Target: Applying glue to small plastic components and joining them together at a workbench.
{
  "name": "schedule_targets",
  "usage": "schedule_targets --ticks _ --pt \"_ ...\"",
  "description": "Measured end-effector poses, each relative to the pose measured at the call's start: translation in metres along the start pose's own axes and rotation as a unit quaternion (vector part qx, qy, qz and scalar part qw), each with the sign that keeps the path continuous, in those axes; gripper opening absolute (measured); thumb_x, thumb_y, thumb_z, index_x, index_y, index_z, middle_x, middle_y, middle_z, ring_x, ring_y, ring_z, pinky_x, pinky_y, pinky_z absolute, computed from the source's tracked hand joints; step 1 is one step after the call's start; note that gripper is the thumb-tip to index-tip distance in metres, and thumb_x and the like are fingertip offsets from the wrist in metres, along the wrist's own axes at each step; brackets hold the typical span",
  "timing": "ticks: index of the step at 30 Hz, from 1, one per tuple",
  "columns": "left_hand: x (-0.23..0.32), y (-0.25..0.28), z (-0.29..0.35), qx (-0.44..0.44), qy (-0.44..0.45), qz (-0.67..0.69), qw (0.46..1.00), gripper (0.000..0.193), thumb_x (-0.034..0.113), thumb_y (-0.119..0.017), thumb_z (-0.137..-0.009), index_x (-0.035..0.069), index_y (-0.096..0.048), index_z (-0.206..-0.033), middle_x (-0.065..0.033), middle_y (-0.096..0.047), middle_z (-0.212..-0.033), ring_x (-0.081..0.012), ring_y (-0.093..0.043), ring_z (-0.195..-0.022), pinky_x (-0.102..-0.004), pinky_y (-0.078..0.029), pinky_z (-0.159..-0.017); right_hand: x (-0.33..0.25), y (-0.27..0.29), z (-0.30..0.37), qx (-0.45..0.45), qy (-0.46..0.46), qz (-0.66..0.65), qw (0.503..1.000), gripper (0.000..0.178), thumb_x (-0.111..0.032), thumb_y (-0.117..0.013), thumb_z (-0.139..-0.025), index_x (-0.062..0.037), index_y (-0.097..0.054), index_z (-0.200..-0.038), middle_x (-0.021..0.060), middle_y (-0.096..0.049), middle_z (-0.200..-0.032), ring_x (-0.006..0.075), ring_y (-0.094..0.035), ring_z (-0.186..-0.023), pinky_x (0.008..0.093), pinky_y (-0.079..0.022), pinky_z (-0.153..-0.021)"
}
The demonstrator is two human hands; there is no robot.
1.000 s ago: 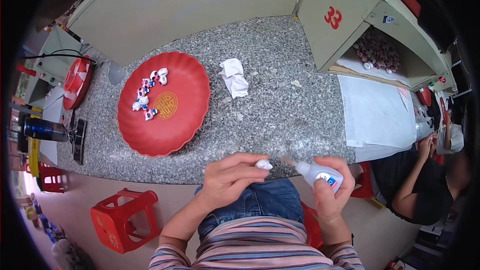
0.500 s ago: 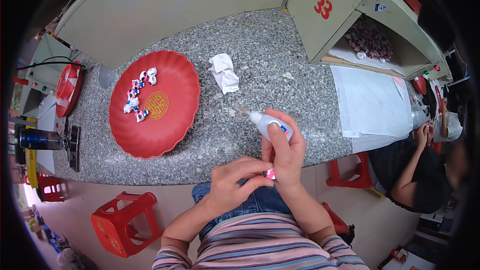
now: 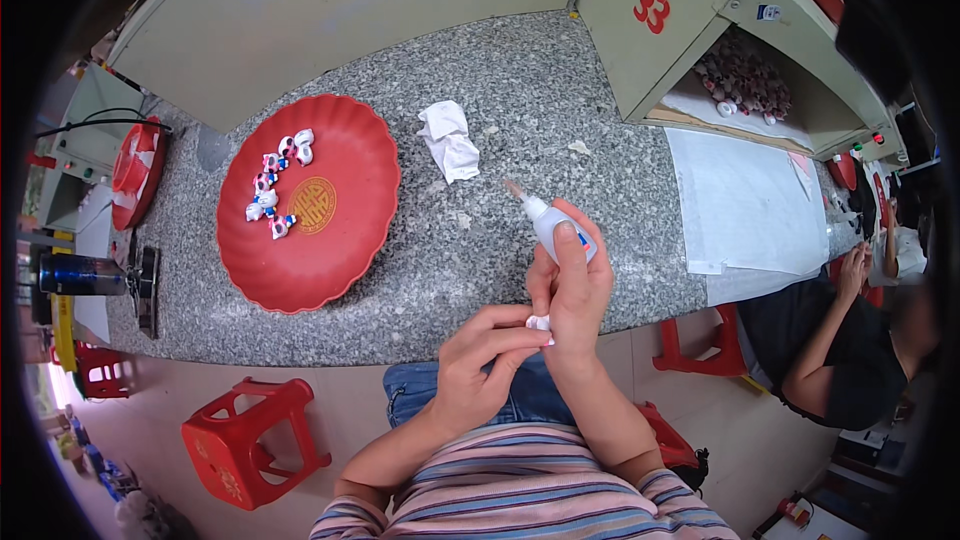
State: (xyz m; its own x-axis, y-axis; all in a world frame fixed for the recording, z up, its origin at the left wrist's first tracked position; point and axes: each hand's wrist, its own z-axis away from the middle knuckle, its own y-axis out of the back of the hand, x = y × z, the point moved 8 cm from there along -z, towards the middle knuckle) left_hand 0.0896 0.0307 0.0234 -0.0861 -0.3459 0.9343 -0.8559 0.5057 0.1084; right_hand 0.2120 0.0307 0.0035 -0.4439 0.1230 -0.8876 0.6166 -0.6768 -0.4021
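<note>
Indoors, at a speckled counter (image 3: 625, 190) near red stools (image 3: 220, 455), left fingers (image 3: 505, 342) pinch a figurine (image 3: 540, 323), right fingers (image 3: 572, 258) a bottle (image 3: 547, 224).

The left hand (image 3: 480, 365) pinches a white piece (image 3: 539, 323); the right hand (image 3: 575, 290) grips a bottle (image 3: 546, 222).

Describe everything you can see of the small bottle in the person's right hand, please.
The small bottle is whitish, cloudy and plastic-looking. Its white neck narrows to a thin brownish tip, pointing to the picture's upper left, away from the person. The right hand grips it, thumb across its front, and a blue patch shows beside the thumb. It appears against the speckled grey counter; its fill level cannot be told.
</note>
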Motion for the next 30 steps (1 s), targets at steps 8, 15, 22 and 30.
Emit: schedule_targets --ticks 8,15,22,30 --pt "0.008 0.001 0.003 0.011 -0.121 -0.092 0.988 0.026 -0.004 -0.064 -0.069 0.011 -0.067 -0.09 -0.0104 -0.06 -0.089 -0.0196 -0.061 -0.068 -0.0264 -0.052 -0.057 0.002 -0.002 0.001 -0.027 -0.003 -0.027 0.999 0.037 -0.025 -0.05 -0.089 0.0013 -0.045 -0.115 0.0005 -0.045 -0.057 0.0029 -0.033 -0.036 0.0178 -0.024 -0.032" --pt "0.02 -0.002 -0.007 -0.054 -0.142 -0.146 0.977 0.026 0.008 -0.072 -0.065 0.006 -0.066 -0.09 -0.0067 -0.062 -0.08 -0.0127 -0.056 -0.055 -0.0217 -0.043 -0.044 -0.019 0.011 0.005 -0.081 0.051 0.036 0.995 0.036 -0.019 -0.052 -0.083 0.0036 -0.046 -0.11 0.0042 -0.048 -0.062 0.0069 -0.042 -0.043 0.0177 -0.029 -0.036" --pt "0.034 0.003 -0.013 -0.115 -0.205 -0.207 0.95 0.034 0.014 -0.075 -0.063 0.001 -0.062 -0.092 -0.0041 -0.061 -0.074 -0.0108 -0.054 -0.051 -0.0218 -0.043 -0.043 -0.101 0.045 0.039 -0.128 0.26 0.296 0.91 0.037 -0.022 -0.061 -0.07 0.0026 -0.055 -0.097 0.008 -0.052 -0.086 0.0132 -0.052 -0.074 0.0256 -0.042 -0.063" --pt "0.029 0.003 -0.012 -0.113 -0.18 -0.216 0.953 0.033 0.014 -0.075 -0.062 0.001 -0.063 -0.089 -0.0039 -0.061 -0.074 -0.0107 -0.054 -0.052 -0.0212 -0.043 -0.042 -0.11 0.02 0.069 -0.319 0.309 0.361 0.82 0.028 -0.004 -0.066 -0.057 0.0008 -0.06 -0.084 0.0085 -0.063 -0.067 0.0173 -0.058 -0.047 0.0239 -0.045 -0.045"
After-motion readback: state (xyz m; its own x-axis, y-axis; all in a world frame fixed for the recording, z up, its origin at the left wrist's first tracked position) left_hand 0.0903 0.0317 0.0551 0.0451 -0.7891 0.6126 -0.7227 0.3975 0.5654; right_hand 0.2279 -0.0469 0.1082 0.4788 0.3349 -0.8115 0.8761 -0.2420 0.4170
